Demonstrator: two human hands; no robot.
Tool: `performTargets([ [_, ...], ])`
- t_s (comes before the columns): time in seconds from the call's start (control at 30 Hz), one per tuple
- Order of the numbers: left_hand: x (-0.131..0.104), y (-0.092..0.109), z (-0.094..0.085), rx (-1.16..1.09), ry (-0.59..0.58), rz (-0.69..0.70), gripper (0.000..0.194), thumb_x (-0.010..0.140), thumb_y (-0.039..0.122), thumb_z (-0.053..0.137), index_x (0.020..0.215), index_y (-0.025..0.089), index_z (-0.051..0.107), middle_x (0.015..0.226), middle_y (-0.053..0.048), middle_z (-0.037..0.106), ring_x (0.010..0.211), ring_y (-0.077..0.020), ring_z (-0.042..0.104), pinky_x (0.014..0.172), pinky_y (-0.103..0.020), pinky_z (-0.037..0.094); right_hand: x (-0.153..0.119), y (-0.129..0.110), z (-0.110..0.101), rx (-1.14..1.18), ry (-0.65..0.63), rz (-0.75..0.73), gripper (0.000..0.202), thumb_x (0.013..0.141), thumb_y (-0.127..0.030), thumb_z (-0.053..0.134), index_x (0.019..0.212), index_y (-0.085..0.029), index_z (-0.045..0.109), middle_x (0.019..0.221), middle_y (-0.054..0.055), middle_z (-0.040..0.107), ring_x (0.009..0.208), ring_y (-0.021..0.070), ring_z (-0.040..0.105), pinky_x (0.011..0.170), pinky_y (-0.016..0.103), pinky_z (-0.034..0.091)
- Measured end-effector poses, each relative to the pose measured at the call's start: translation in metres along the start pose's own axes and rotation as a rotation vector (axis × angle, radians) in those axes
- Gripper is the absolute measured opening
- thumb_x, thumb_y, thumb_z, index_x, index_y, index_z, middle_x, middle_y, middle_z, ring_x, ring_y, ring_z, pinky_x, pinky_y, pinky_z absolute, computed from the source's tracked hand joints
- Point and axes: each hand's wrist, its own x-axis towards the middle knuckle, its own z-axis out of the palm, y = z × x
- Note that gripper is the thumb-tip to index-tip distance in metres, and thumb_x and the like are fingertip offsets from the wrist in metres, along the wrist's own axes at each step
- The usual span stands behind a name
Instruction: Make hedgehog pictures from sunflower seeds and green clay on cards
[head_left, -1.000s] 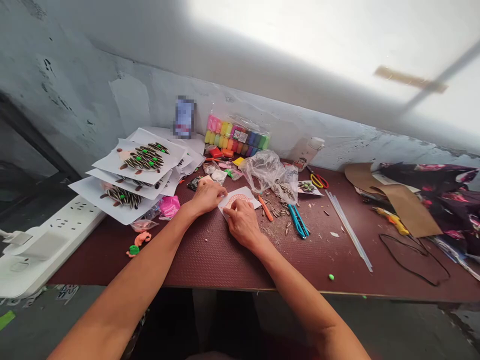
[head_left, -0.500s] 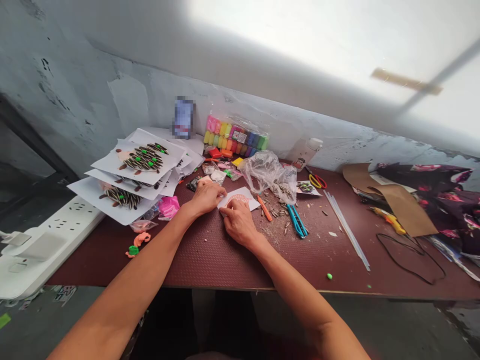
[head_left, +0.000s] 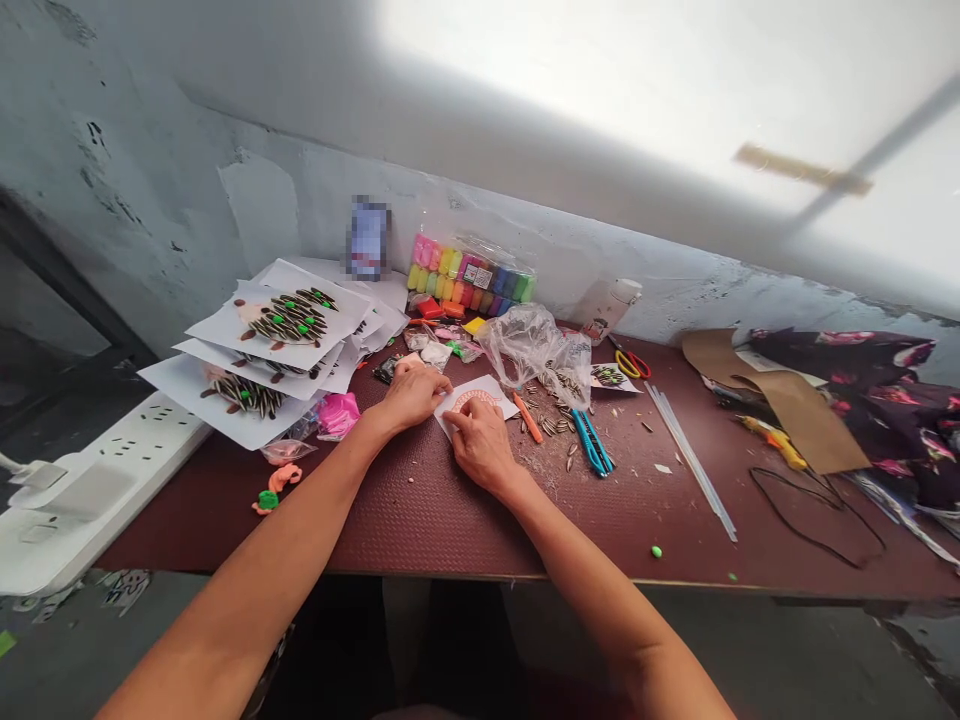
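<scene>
A small white card (head_left: 499, 392) with an orange-pink shape on it lies on the dark red table. My right hand (head_left: 480, 438) rests on the card's lower part, fingers bent over the shape, the index finger pointing left. At the card's left edge is my left hand (head_left: 416, 393), its fingers bent and close together; what they hold, if anything, is too small to make out. Pale pink clay (head_left: 409, 362) sits just behind the left hand. Right of the card lie an orange pen-like tool (head_left: 528, 418), sunflower seeds (head_left: 555, 420) and a blue cutter (head_left: 592, 443).
Sheets with seed hedgehogs (head_left: 289, 320) are stacked at left, beside a white power strip (head_left: 97, 490). Behind are a coloured clay pack (head_left: 472, 278), a clear bag (head_left: 525, 340) and a bottle (head_left: 611, 308). Scissors (head_left: 631, 362), clear sticks (head_left: 691, 460) and a glue gun (head_left: 776, 440) lie right.
The right hand's fingers have shifted slightly on the card, and a little more of the card's left part shows. The left hand stays almost in place.
</scene>
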Motion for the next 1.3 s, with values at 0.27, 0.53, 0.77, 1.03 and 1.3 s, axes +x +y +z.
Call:
performTargets([
  [0.27, 0.0, 0.0, 0.001, 0.006, 0.008, 0.001, 0.027, 0.083, 0.021, 0.054, 0.097, 0.028, 0.076, 0.104, -0.003, 0.077, 0.106, -0.0261, 0.064, 0.099, -0.044, 0.035, -0.001, -0.002, 0.001, 0.027, 0.013, -0.032, 0.03, 0.09, -0.01, 0.054, 0.11, -0.021, 0.074, 0.1, 0.007, 0.058, 0.096, 0.0202, 0.049, 0.086, 0.034, 0.031],
  [0.53, 0.0, 0.001, 0.001, 0.014, 0.003, 0.003, 0.026, 0.084, 0.021, 0.054, 0.097, 0.027, 0.076, 0.103, -0.004, 0.076, 0.106, -0.0263, 0.064, 0.1, -0.044, 0.035, -0.002, -0.009, 0.0, -0.001, -0.005, -0.049, 0.027, 0.089, -0.011, 0.052, 0.103, -0.02, 0.074, 0.102, 0.008, 0.059, 0.097, 0.0213, 0.049, 0.087, 0.034, 0.031],
  [0.77, 0.0, 0.0, 0.0, 0.012, -0.001, -0.001, 0.026, 0.084, 0.02, 0.055, 0.098, 0.027, 0.077, 0.105, -0.004, 0.076, 0.107, -0.0257, 0.063, 0.1, -0.043, 0.035, 0.002, -0.002, -0.003, 0.084, 0.035, -0.023, 0.035, 0.089, -0.009, 0.053, 0.113, -0.022, 0.075, 0.102, 0.007, 0.061, 0.099, 0.0204, 0.051, 0.089, 0.035, 0.033],
  [1.03, 0.0, -0.003, 0.002, -0.01, 0.0, 0.003, 0.025, 0.085, 0.024, 0.056, 0.098, 0.028, 0.077, 0.106, -0.003, 0.077, 0.107, -0.0263, 0.063, 0.1, -0.044, 0.035, -0.003, 0.003, -0.006, -0.065, 0.074, 0.007, 0.026, 0.095, -0.017, 0.052, 0.1, -0.02, 0.078, 0.099, 0.008, 0.063, 0.095, 0.0211, 0.051, 0.085, 0.035, 0.032],
  [1.3, 0.0, -0.002, 0.002, -0.001, 0.007, 0.004, 0.026, 0.084, 0.022, 0.056, 0.097, 0.028, 0.077, 0.102, -0.004, 0.076, 0.104, -0.0258, 0.063, 0.099, -0.043, 0.036, -0.005, -0.003, -0.003, -0.112, 0.01, -0.023, 0.021, 0.095, -0.016, 0.053, 0.094, -0.018, 0.074, 0.1, 0.008, 0.061, 0.093, 0.0209, 0.048, 0.084, 0.034, 0.03],
])
